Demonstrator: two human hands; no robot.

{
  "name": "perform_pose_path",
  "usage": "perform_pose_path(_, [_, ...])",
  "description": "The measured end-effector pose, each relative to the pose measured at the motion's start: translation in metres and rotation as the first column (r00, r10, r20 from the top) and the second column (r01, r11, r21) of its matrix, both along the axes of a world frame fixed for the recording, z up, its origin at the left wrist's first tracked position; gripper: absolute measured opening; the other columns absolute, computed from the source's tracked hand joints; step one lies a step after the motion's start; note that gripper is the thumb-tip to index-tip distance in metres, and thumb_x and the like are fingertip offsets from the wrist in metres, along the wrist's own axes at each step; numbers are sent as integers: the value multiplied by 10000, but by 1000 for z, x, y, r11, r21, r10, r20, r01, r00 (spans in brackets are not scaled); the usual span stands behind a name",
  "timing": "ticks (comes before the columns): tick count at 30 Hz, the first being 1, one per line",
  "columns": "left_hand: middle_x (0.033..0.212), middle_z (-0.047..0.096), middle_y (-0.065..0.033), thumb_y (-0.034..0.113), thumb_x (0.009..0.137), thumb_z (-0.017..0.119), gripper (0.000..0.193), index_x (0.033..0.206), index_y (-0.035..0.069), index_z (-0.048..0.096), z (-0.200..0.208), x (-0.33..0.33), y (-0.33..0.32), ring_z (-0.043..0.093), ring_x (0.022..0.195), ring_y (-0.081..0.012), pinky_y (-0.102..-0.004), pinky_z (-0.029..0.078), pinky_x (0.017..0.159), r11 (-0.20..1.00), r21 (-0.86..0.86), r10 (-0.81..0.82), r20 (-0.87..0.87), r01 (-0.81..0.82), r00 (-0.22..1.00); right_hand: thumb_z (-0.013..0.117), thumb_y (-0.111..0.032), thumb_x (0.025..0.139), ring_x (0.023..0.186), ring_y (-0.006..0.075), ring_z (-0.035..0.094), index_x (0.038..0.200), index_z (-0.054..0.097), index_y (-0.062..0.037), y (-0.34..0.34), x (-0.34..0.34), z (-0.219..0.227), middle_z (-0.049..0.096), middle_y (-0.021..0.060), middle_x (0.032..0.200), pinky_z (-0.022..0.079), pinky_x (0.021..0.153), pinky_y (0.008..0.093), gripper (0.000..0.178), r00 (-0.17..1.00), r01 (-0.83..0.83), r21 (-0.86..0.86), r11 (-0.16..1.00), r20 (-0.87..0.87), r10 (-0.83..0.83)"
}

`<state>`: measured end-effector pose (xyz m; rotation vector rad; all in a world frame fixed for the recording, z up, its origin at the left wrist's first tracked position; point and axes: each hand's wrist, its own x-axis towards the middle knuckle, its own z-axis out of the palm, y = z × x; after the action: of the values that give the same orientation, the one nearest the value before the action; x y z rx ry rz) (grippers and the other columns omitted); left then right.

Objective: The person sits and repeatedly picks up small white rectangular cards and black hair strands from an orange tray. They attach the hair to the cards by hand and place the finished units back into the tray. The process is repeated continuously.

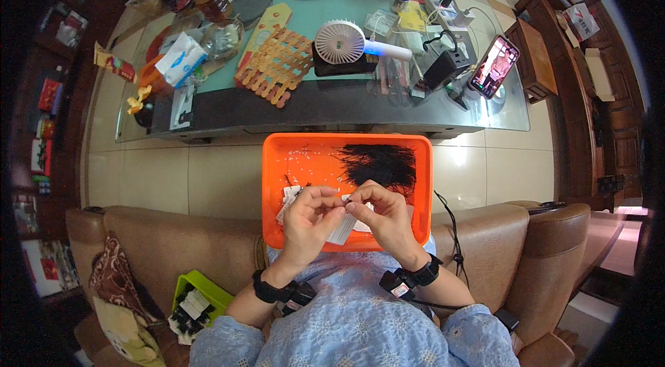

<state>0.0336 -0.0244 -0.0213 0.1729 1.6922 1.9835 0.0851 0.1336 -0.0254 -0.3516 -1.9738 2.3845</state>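
I see a thin black cord (344, 201) running left-right, pinched between my left hand (309, 220) and right hand (383, 218), both closed on it, over the orange tray (277, 159).

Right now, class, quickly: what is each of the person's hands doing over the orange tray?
Left hand: fingers pinched shut on a small dark piece, too small to identify.
Right hand: fingertips pinched on the same small piece, above the orange tray.
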Motion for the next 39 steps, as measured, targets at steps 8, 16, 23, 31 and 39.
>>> perform_pose_path(8, [839,668,-61,16,854,665,79,925,-11,687,7,-17,-9,620,770,-105,-237,483,682,965,-248,-149,-259,83,954,690,-106,871,800,94,527,870,678,-2,-2,1,-1,601,12,840,411,733,251,105,999,-25,-24,999,29,26])
perform_pose_path(16, [820,667,-85,-10,816,672,83,898,-14,685,14,-23,-7,636,748,-163,-273,492,655,955,-284,-214,-470,83,857,684,-61,873,793,89,514,864,659,21,-1,1,0,578,8,848,416,717,233,86,997,-57,47,997,52,55])
perform_pose_path(23, [804,659,-94,-22,781,672,69,849,-13,662,14,-24,-6,641,753,-205,-302,496,676,947,-317,-223,-535,50,815,696,-115,864,795,101,537,850,672,7,-2,0,-1,614,20,825,423,735,262,125,997,-47,43,998,57,45])
perform_pose_path(31, [799,649,-97,-25,747,655,70,808,-11,624,10,-23,-5,639,753,-223,-323,495,684,938,-347,-215,-538,19,815,667,-160,910,776,44,515,898,659,-29,-5,3,-8,617,-32,832,409,679,211,132,980,-81,-128,988,169,103])
perform_pose_path(39, [867,681,-55,84,865,683,94,864,-2,644,-3,-11,1,645,860,-146,-286,508,751,989,-119,-102,-148,85,984,656,-118,909,786,43,543,905,641,-43,-4,0,-3,624,-27,858,428,693,200,77,993,28,-300,954,118,8])
